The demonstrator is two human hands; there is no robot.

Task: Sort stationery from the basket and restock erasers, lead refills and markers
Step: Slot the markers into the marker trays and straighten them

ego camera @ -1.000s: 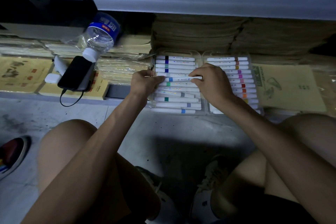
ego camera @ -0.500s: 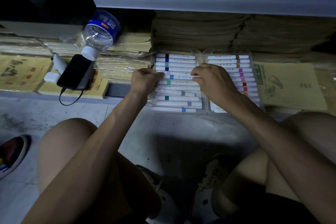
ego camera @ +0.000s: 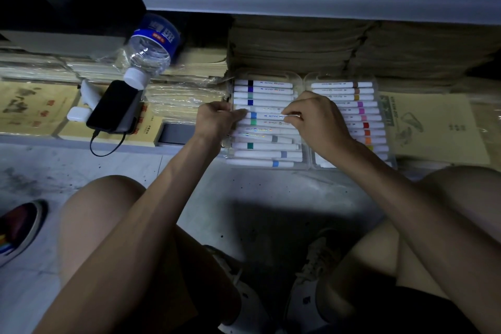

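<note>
A clear plastic marker case (ego camera: pixel 304 81) lies open on the bottom shelf, with two halves full of white markers with coloured bands. My left hand (ego camera: pixel 217 119) pinches the left end of a white marker with a blue band (ego camera: pixel 267 116) in the left half. My right hand (ego camera: pixel 315 119) pinches the same marker's right end. The right half (ego camera: pixel 379 95) holds markers with brown, pink, red and orange bands, partly hidden by my right hand and wrist.
A water bottle (ego camera: pixel 151 49) lies tilted over a black phone (ego camera: pixel 113 106) with a cable, beside a white earbud case (ego camera: pixel 77 114). Stacks of brown paper books (ego camera: pixel 298 46) fill the shelf behind. A yellowish book (ego camera: pixel 433 127) lies right. My knees and shoes are below.
Both hands stay on the blue-banded marker and have shifted slightly up the left half of the case. Nothing else moved.
</note>
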